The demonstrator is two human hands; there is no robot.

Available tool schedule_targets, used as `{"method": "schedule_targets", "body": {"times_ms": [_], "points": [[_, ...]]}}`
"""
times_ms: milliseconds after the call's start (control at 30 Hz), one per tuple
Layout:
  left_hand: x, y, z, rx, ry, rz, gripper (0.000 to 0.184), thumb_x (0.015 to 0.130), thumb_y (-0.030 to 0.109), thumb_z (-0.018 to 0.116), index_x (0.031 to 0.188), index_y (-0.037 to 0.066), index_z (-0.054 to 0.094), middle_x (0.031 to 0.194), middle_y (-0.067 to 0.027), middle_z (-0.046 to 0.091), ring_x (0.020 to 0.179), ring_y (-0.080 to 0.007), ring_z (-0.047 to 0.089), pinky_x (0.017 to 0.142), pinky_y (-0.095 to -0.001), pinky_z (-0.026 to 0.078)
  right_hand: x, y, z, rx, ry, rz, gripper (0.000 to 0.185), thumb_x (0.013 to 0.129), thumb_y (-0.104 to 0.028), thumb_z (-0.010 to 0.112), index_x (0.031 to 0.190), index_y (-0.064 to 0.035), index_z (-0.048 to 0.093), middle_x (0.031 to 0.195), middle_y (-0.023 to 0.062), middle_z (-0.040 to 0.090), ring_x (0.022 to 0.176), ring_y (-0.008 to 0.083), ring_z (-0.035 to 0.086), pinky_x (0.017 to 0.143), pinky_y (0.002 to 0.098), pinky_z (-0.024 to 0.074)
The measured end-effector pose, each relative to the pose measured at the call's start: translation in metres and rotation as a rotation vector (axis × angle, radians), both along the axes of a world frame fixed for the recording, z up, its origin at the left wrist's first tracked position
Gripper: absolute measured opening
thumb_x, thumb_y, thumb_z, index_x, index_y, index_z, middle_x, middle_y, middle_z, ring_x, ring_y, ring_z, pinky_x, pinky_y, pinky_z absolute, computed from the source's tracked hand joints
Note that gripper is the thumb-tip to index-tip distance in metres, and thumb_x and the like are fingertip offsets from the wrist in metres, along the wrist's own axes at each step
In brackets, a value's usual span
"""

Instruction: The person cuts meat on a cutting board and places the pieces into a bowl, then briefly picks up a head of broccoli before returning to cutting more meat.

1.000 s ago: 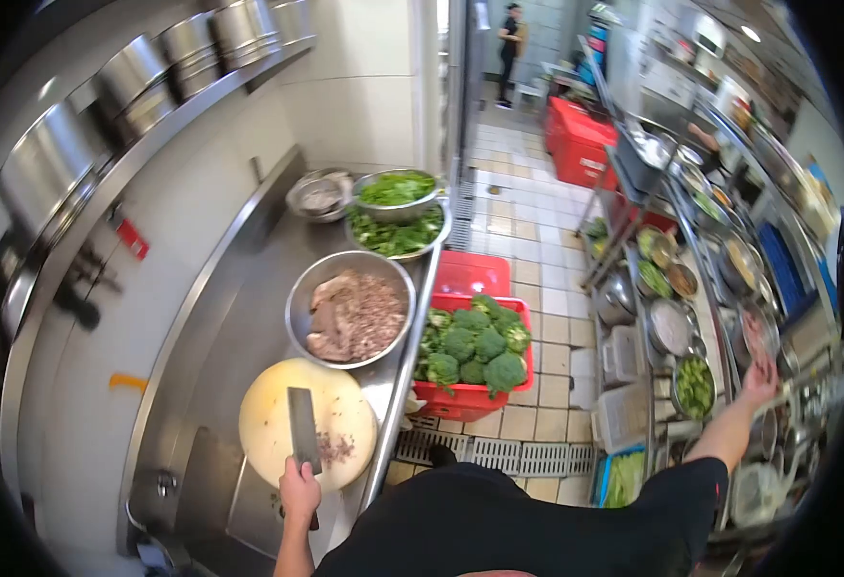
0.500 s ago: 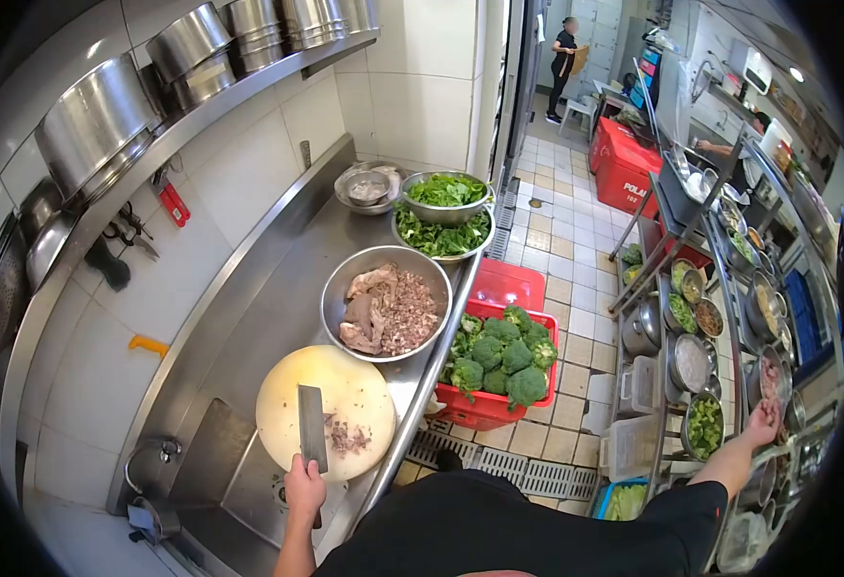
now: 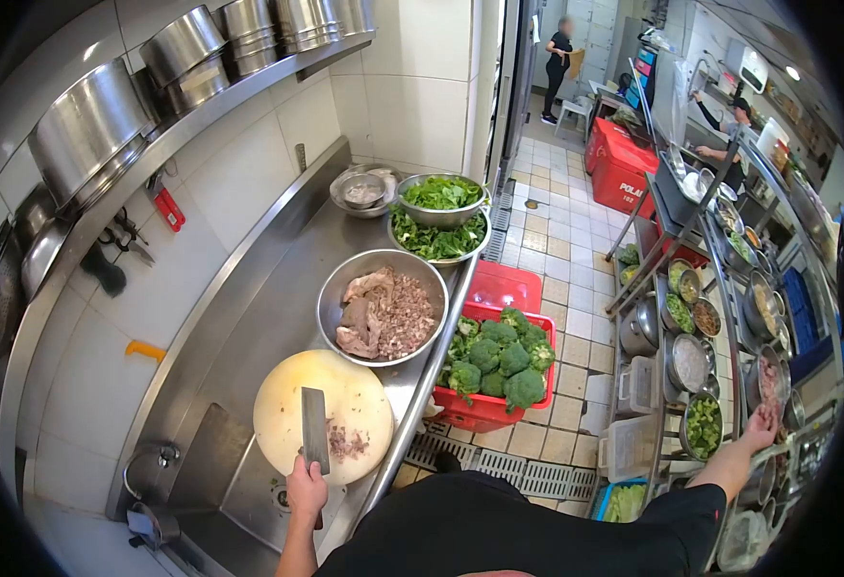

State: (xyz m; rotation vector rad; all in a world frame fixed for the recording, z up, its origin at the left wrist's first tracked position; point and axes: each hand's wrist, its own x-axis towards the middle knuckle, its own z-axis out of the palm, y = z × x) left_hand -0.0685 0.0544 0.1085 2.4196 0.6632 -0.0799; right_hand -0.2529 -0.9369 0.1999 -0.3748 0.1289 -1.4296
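Observation:
My left hand [image 3: 307,488] is wrapped round the handle of a cleaver [image 3: 314,423], whose blade lies over a round cutting board [image 3: 278,413]. Chopped meat bits [image 3: 349,441] are on the board, right of the blade. Beyond the board stands a steel bowl [image 3: 323,308] of meat, part in large pieces and part diced. My right hand [image 3: 760,425] is stretched far right, at the near edge of a steel bowl of pinkish meat [image 3: 770,378] on the rack. Its fingers are small and partly hidden against the meat.
Leafy greens [image 3: 441,192] fill bowls at the counter's far end. A red crate [image 3: 484,415] of broccoli [image 3: 499,351] stands beside the counter. Pots [image 3: 86,125] line the upper left shelf. Two people are in the background, one standing [image 3: 558,67], one at the right counter [image 3: 737,125].
The view has turned slightly, shifting the scene right from the first frame. The person at the right counter now shows more fully. Both my hands keep about the same places.

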Motion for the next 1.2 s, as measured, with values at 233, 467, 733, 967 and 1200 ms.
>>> {"method": "schedule_targets", "body": {"times_ms": [233, 467, 733, 967, 1200], "points": [[0.000, 0.003, -0.005, -0.004, -0.006, -0.016, 0.023, 0.098, 0.022, 0.059, 0.109, 0.002, 0.057, 0.094, -0.0306, 0.070, 0.092, -0.0520, 0.067, 0.080, -0.0576, 0.052, -0.005, -0.019, -0.033, -0.016, 0.058, 0.005, 0.015, 0.089, 0.001, 0.051, 0.103, 0.0052, 0.053, 0.081, 0.0096, 0.045, 0.070, 0.0226, 0.041, 0.069, 0.0405, 0.0356], [-0.004, 0.007, -0.010, -0.006, -0.016, 0.000, 0.022, 0.098, 0.022, 0.059, 0.108, 0.002, 0.057, 0.093, -0.0303, 0.069, 0.092, -0.0518, 0.066, 0.079, -0.0577, 0.051, 0.019, -0.013, -0.039, 0.098, 0.297, -0.009, 0.007, 0.093, -0.007, 0.059, 0.092, -0.0007, 0.056, 0.076, 0.0058, 0.050, 0.062, 0.0189, 0.042, 0.060, 0.0347, 0.0354], [-0.006, 0.005, -0.005, -0.016, -0.012, 0.010, 0.022, 0.098, 0.023, 0.059, 0.108, 0.003, 0.057, 0.094, -0.0306, 0.069, 0.092, -0.0534, 0.065, 0.079, -0.0595, 0.050, 0.175, -0.006, -0.089, -0.229, 1.236, 0.167, 0.020, 0.097, -0.033, 0.063, 0.100, -0.0133, 0.065, 0.071, -0.0036, 0.051, 0.055, 0.0068, 0.047, 0.045, 0.0228, 0.0345], [-0.010, 0.005, -0.010, -0.020, -0.073, -0.023, 0.022, 0.098, 0.023, 0.058, 0.108, 0.003, 0.057, 0.094, -0.0298, 0.069, 0.092, -0.0529, 0.065, 0.079, -0.0589, 0.050, 0.342, 0.318, -0.083, -1.445, 1.772, 0.550, 0.037, 0.088, -0.024, 0.071, 0.117, -0.0022, 0.071, 0.103, 0.0167, 0.076, 0.093, 0.0261, 0.073, 0.083, 0.0390, 0.0571], [-0.014, -0.001, -0.005, -0.017, -0.089, -0.022, 0.022, 0.098, 0.021, 0.058, 0.109, 0.003, 0.057, 0.095, -0.0299, 0.069, 0.093, -0.0528, 0.065, 0.079, -0.0588, 0.050, 0.321, 0.609, -0.110, -2.329, 0.930, 1.354, 0.044, 0.092, -0.038, 0.068, 0.125, -0.0079, 0.067, 0.114, 0.0166, 0.069, 0.109, 0.0357, 0.067, 0.092, 0.0469, 0.0542]]}}
